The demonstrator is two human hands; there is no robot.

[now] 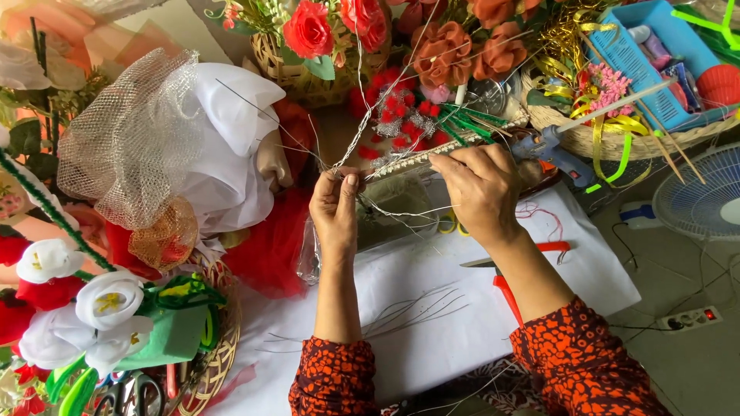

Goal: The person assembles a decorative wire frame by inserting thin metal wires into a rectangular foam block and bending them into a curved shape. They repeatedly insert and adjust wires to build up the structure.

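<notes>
My left hand (335,208) pinches a bundle of thin silver wires (351,146) that rise up toward the flowers. My right hand (478,185) grips a wire strung with small white beads (408,160), which stretches between the two hands. Both hands hover over a white sheet (432,323) on the work surface. More loose wires (416,304) lie on that sheet below my forearms. Both sleeves are orange with a dark pattern.
A blue glue gun (551,150) and red-handled scissors (509,289) lie by my right hand. Artificial red and orange flowers (308,31), white fabric (231,146), mesh, wicker baskets (632,127), a blue tray (655,54), a fan (705,200) and a power strip (690,317) crowd around.
</notes>
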